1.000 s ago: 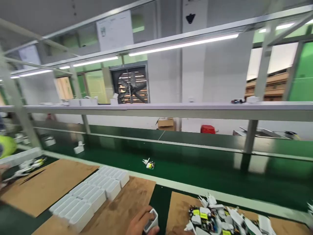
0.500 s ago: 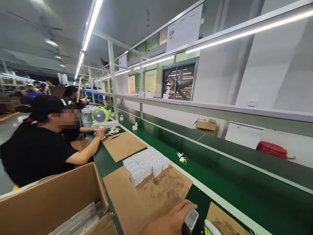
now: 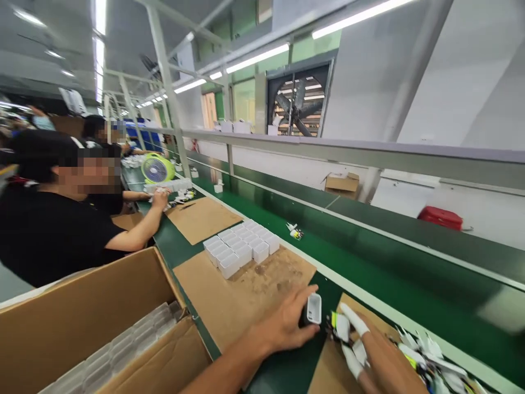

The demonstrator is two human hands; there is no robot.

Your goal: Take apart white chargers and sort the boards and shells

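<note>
At the bench's near edge, my left hand grips a small white plastic case between thumb and fingers, its open top tilted toward me. To its right, my right hand, with white finger cots on, pinches a small circuit board assembly that has white parts and yellow-green tape. The assembly and the case are close but apart. More such assemblies lie heaped beside my right hand. Beyond my left hand, a block of white open cases stands in rows on a cardboard sheet.
A large cardboard box with clear plastic trays stands at the left. A co-worker in black sits beyond it, near a green fan. One loose assembly lies on the green belt.
The view has tipped down and shifted right. My right hand and its assembly have come fully into view beside the case in my left hand.
</note>
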